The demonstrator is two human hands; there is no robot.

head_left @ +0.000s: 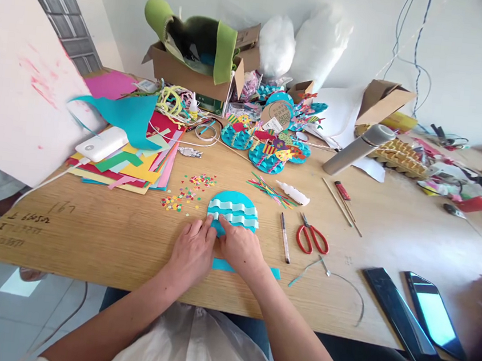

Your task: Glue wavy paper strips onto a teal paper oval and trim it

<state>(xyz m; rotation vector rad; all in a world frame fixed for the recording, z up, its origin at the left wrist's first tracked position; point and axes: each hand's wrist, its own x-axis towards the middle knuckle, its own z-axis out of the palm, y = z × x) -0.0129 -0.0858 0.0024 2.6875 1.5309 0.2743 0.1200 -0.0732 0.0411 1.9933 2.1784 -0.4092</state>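
A turquoise paper disc (233, 197) lies on the table with two pale blue wavy paper strips across it. My left hand (193, 250) is closed at the disc's left edge, fingertips on the near end of the lower wavy paper strip (241, 220). Beside it, my right hand (242, 248) has its index fingertip pressed on the same strip, the other fingers curled under. Both thumbs are mostly hidden. Partly beneath my right wrist lies a flat turquoise strip (223, 265). To the right are a pen (285, 238) and red-handled scissors (312, 237).
Confetti (188, 189) is scattered left of the disc; thin paper sticks (272, 189) and a white glue bottle (293, 193) lie behind it. Coloured paper (138, 172) is stacked at left. Finished paper pieces (267, 154), a grey flask (358, 150) and phones (432, 310) surround the workspace.
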